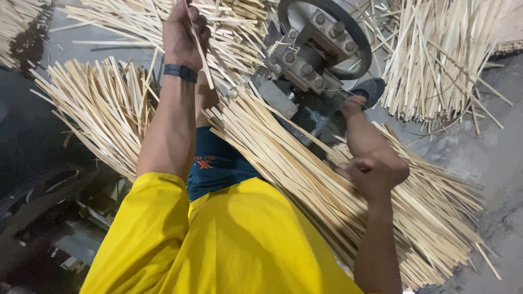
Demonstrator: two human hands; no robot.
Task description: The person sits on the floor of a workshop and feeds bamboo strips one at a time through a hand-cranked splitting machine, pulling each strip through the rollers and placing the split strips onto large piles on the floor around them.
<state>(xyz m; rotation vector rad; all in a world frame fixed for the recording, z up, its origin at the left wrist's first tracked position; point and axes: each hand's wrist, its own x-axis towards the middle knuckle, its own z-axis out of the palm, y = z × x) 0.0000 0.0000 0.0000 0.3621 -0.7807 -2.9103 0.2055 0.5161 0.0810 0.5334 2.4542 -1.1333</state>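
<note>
My left hand (pixel 182 30) is raised at the top of the head view, closed on a thin pale bamboo strip (pixel 200 51) that slants down across my wrist. A dark band sits on that wrist. My right hand (pixel 375 174) rests low at the right, fingers curled on a long bundle of bamboo strips (pixel 289 163) lying across my lap. The bundle runs from the grey metal machine (pixel 313 60) down to the lower right.
The machine has a dark round wheel and bolted blocks, with my bare foot (pixel 354 103) beside it. Heaps of bamboo strips lie at the left (pixel 98 109), the top (pixel 136 22) and the upper right (pixel 441 60). Grey floor (pixel 490 158) shows at the right; dark clutter at the lower left.
</note>
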